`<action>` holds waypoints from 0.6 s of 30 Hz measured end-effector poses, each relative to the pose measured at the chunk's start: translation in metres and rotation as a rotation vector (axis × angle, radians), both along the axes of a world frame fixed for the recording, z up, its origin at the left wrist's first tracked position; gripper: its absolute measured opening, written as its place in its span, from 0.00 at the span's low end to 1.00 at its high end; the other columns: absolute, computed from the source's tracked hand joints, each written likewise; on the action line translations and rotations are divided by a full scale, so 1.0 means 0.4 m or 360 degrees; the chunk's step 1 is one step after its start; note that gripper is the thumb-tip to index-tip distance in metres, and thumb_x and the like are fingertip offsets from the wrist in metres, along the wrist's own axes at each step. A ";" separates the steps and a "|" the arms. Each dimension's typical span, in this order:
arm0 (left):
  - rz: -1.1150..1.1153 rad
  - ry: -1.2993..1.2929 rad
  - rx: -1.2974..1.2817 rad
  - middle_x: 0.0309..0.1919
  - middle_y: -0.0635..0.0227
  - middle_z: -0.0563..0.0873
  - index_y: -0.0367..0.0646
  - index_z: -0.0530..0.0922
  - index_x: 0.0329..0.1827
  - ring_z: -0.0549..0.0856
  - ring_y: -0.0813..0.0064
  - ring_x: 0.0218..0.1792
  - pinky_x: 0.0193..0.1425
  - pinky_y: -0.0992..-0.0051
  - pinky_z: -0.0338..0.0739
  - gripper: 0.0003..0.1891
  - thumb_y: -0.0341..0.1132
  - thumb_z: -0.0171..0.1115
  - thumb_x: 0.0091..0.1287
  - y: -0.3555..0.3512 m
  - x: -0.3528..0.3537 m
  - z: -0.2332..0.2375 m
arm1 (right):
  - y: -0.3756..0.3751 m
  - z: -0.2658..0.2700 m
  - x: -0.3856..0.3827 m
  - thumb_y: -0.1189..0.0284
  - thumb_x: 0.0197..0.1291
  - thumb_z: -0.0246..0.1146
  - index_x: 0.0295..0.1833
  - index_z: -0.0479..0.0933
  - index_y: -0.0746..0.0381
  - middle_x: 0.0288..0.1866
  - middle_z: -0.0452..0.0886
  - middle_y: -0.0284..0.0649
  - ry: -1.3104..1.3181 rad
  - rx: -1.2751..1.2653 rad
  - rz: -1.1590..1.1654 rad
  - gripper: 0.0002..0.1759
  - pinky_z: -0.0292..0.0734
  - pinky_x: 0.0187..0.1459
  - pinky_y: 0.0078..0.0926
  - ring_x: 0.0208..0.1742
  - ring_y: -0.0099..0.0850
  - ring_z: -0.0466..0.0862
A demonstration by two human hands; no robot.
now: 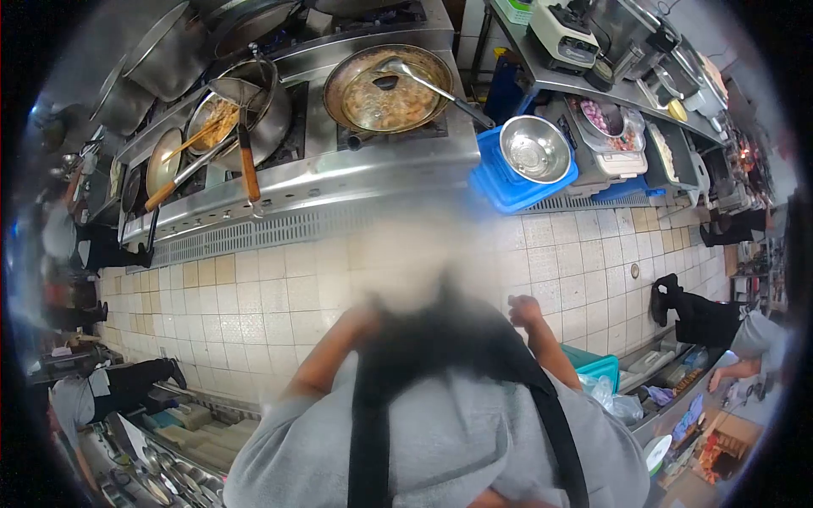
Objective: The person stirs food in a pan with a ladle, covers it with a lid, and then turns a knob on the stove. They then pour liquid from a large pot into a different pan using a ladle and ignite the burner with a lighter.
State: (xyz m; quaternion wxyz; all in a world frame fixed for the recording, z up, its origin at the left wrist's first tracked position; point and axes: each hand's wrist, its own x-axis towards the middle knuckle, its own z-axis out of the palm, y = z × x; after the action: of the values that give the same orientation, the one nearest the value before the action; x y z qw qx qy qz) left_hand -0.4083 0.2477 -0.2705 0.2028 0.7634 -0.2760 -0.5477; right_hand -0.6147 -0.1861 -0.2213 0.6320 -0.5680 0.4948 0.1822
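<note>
My left hand hangs in front of my body at the left, partly lost in a blurred patch, so its fingers cannot be made out. My right hand is at my right side above the tiled floor, its fingers curled in, with nothing visible in it. Neither hand touches the stove. Ahead of me, a wide wok of bubbling brown liquid and food sits on a burner. A ladle lies across it, its dark handle over the right rim.
Left of the wok stands a large pot with strainers and long-handled tools. A steel bowl rests on a blue lid at the stove's right. A blender base stands on the shelf. Other people stand at both sides.
</note>
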 end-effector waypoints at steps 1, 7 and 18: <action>0.0002 -0.0010 -0.0042 0.55 0.52 0.84 0.39 0.79 0.58 0.83 0.55 0.56 0.60 0.62 0.74 0.24 0.46 0.61 0.64 0.022 0.005 -0.011 | 0.024 0.027 0.016 0.63 0.61 0.63 0.37 0.76 0.61 0.23 0.78 0.43 0.0107 -0.0060 0.0114 0.11 0.73 0.19 0.34 0.19 0.34 0.78; 0.0072 -0.0234 0.0005 0.50 0.53 0.86 0.37 0.83 0.49 0.85 0.54 0.49 0.55 0.63 0.78 0.19 0.43 0.63 0.62 0.101 0.027 0.058 | 0.047 -0.049 -0.028 0.61 0.66 0.63 0.38 0.75 0.63 0.21 0.75 0.39 0.0189 -0.0329 0.0844 0.15 0.72 0.18 0.31 0.17 0.31 0.75; 0.0863 -0.0709 -0.0699 0.38 0.64 0.87 0.40 0.82 0.52 0.83 0.78 0.37 0.42 0.75 0.79 0.20 0.46 0.66 0.65 -0.034 0.321 0.664 | -0.025 0.304 0.536 0.61 0.61 0.66 0.51 0.79 0.65 0.46 0.84 0.50 -0.0838 -0.1514 0.0340 0.19 0.77 0.51 0.36 0.46 0.43 0.84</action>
State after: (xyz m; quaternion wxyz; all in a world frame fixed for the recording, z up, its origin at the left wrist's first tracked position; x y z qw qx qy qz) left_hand -0.2799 0.2340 -0.0050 0.4330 0.8470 -0.2122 -0.2238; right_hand -0.4003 -0.1963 -0.0998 0.3860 -0.8642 0.2876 -0.1465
